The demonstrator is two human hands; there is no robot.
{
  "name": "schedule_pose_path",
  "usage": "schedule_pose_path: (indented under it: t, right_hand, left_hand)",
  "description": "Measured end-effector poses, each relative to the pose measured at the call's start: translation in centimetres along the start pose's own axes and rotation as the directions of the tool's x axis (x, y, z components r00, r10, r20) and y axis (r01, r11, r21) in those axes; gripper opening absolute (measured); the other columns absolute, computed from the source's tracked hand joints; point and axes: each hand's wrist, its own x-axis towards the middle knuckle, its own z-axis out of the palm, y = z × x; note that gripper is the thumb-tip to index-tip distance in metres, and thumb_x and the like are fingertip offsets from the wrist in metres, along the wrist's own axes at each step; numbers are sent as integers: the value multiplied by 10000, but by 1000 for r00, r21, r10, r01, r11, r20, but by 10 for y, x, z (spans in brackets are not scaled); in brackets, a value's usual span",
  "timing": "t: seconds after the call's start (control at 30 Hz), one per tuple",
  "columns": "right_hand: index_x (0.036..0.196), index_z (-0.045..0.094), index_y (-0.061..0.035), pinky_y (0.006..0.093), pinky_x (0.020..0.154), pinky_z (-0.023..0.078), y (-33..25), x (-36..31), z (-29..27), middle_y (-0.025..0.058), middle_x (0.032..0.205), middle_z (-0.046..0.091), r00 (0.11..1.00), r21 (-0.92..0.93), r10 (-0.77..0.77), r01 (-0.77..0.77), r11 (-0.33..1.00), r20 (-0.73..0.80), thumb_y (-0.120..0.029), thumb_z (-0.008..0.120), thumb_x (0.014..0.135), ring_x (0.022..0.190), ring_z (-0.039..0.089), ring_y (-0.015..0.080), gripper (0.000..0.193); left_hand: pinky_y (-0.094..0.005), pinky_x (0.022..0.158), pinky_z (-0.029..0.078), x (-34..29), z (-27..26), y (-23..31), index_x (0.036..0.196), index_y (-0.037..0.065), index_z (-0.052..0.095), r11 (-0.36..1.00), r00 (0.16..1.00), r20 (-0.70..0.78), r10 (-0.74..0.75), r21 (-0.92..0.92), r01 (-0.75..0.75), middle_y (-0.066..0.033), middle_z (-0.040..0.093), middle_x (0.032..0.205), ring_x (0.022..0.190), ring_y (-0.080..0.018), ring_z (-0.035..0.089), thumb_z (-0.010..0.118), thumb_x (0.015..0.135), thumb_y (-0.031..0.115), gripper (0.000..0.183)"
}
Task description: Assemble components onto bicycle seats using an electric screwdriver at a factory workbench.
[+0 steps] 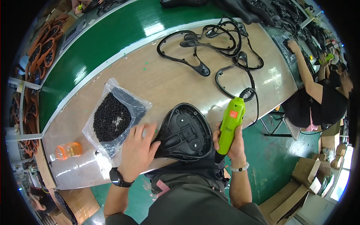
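Observation:
My right hand [233, 146] grips a lime-green electric screwdriver [230, 127], its dark tip pointing down toward me and its cord end away from me. In front of me, at the table's near edge, lies a black bicycle saddle shell [183, 131], hollow side up, with two bright round spots inside. My left hand [139, 152] is open, fingers stretched out, between the shell and a clear plastic bag [139, 103] of small black screws [111, 118]. Its thumb is at the shell's left edge; whether they touch, I cannot tell.
Several black saddle-shaped rim frames [202, 69] lie tangled at the table's far right. An orange bottle [68, 150] lies on the left. Beyond the table [123, 71] runs a green belt [112, 35]. A co-worker [315, 97] sits at the right; cardboard boxes [288, 195] are on the floor.

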Motion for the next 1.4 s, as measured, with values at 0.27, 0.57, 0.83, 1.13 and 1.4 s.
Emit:
schedule_pose_path:
  t: [0.27, 0.57, 0.83, 1.13, 1.4]
  right_hand:
    - [1226, 515, 35, 297, 552, 493, -6, 3, 15, 137, 952, 618, 991, -219, -57, 29, 975, -120, -656, 470, 953, 590, 611, 200, 744]
    - [1198, 535, 23, 280, 580, 504, -10, -5, 25, 85, 978, 617, 981, -292, 70, -121, 949, -179, -496, 703, 888, 638, 618, 156, 627]
    - [1242, 521, 57, 298, 488, 469, -46, -5, 38, 97, 713, 590, 977, -365, -50, -30, 931, -207, -764, 518, 861, 536, 575, 189, 906]
    - [1235, 517, 7, 395, 764, 518, -69, 39, 108, 165, 896, 639, 679, -2, -715, 725, 689, 166, -399, 741, 836, 818, 620, 285, 612]
    - [1244, 470, -22, 363, 631, 486, -30, 75, 97, 120, 800, 600, 809, -129, -587, 583, 802, 6, -948, 515, 514, 669, 565, 239, 1181]
  left_hand:
    - [-445, 944, 505, 94, 19, 26, 1313, 52, 531, 912, 911, -54, 410, 0, -410, -164, 540, 1311, 1172, -378, 555, 722, 831, 221, 545]
    - [-448, 855, 535, 124, 29, 5, 1309, 125, 550, 876, 834, 268, 482, -121, -467, -133, 581, 1209, 1058, -360, 616, 730, 832, 226, 519]
    - [-460, 802, 545, 126, 24, 1, 1307, 134, 545, 916, 845, 357, 397, -96, -390, -136, 594, 1134, 1000, -368, 633, 721, 853, 273, 506]
    - [-451, 715, 563, 134, 26, -2, 1264, 140, 526, 883, 789, 416, 453, -82, -463, -113, 608, 1092, 887, -371, 660, 706, 867, 365, 491]
    - [-474, 688, 552, 133, 26, -3, 1181, 142, 570, 899, 817, 387, 427, -83, -431, -79, 597, 1021, 870, -347, 660, 683, 883, 398, 409]
